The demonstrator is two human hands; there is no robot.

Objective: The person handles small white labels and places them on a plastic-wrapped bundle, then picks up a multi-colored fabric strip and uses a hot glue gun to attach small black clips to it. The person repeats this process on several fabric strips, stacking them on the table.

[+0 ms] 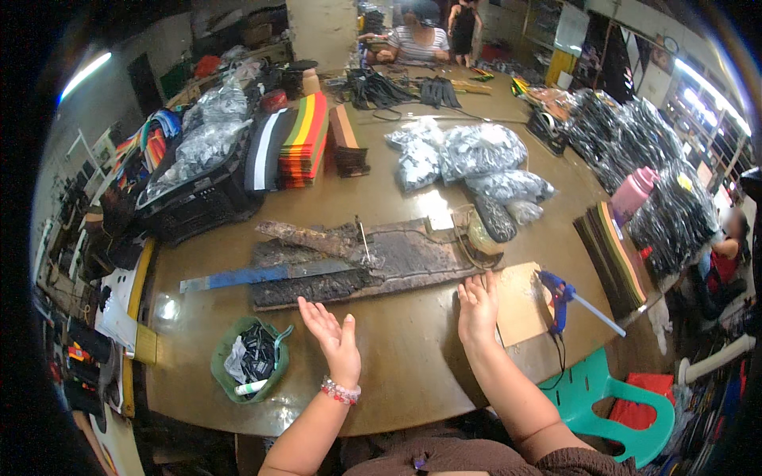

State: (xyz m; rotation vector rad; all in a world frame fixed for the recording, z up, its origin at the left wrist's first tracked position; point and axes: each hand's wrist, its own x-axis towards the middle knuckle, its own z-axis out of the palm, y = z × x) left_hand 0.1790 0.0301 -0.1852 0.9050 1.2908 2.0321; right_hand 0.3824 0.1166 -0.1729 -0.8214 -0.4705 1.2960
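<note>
A brown table [413, 357] bears a dark board [397, 262], green basket [230, 373] and glue gun [559, 295].

**Bare forearms, one beaded bracelet, a brown top**

Both forearms come into view from the lower edge and are bare from elbow to fingertips, with no sleeves, gloves or watch. The left hand [337, 337] has a beaded bracelet [340, 390] around its wrist, its small beads in red, pink and white, wound in more than one strand. The right hand [478, 308] and its wrist carry nothing. Along the bottom edge shows a brown garment [460, 458] of soft cloth, with a small dark knot or button near its middle.
</note>
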